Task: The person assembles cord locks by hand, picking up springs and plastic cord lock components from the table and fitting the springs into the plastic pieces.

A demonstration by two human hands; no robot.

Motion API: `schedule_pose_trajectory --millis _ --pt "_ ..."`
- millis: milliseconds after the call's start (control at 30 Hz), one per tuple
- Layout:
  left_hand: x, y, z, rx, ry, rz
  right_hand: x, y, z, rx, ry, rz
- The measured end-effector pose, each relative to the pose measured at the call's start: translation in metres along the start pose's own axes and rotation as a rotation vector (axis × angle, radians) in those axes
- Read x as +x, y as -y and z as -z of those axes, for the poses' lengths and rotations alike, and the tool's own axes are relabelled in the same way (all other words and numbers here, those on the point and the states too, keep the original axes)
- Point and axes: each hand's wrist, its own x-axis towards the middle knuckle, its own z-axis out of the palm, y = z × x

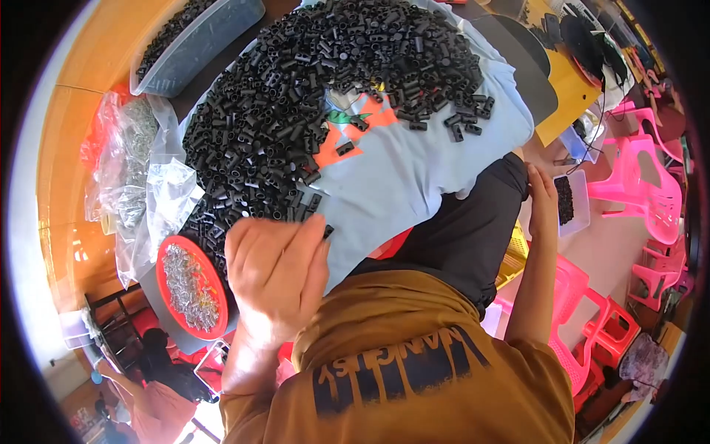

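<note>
My left hand [275, 266] is closed, its fingers curled in at the near edge of a large heap of small black plastic tube-like parts [251, 118]. Whatever it may hold is hidden behind the fingers. The heap covers much of a light blue cloth [392, 185] with a coloured print, spread in front of me. A few black parts [345, 149] lie loose on the cloth. Away to the right, my right hand [542, 186] rests beside my knee in black trousers [473, 222], its fingers stretched out along it.
A red round tray [164, 296] of small shiny metal pieces stands left of my left hand. Beyond are clear plastic bags [133, 170] and a clear bin [214, 48] of black parts. On the right are a small box [580, 203] and pink chairs [640, 181].
</note>
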Motion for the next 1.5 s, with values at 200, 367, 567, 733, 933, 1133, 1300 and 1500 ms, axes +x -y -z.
schedule_pose_trajectory --millis 200,367,567,733,933,1133,1300,1500 --pt "0.044 0.009 -0.018 0.076 0.076 -0.096 -0.012 -0.004 -0.021 0.267 -0.021 -0.009" --pt "0.082 0.029 -0.049 0.116 0.085 -0.201 -0.014 -0.014 -0.032 0.367 -0.037 -0.067" --pt "0.110 0.044 -0.077 0.260 0.188 -0.263 -0.022 -0.004 -0.049 0.219 -0.070 0.093" --pt "0.115 0.050 -0.082 0.295 0.264 -0.211 -0.020 -0.009 -0.049 0.357 0.019 0.063" --pt "0.108 0.038 -0.058 -0.004 0.144 -0.022 -0.018 -0.021 -0.059 0.363 0.025 0.144" --pt "0.056 0.001 -0.021 -0.941 0.024 0.651 -0.018 -0.004 -0.073 0.249 0.006 0.242" --pt "0.015 -0.006 -0.013 -1.490 -0.013 0.712 -0.013 -0.009 -0.068 0.233 0.073 0.139" --pt "-0.018 -0.006 -0.010 -1.821 -0.051 0.744 -0.017 -0.001 -0.083 0.183 -0.038 0.156"
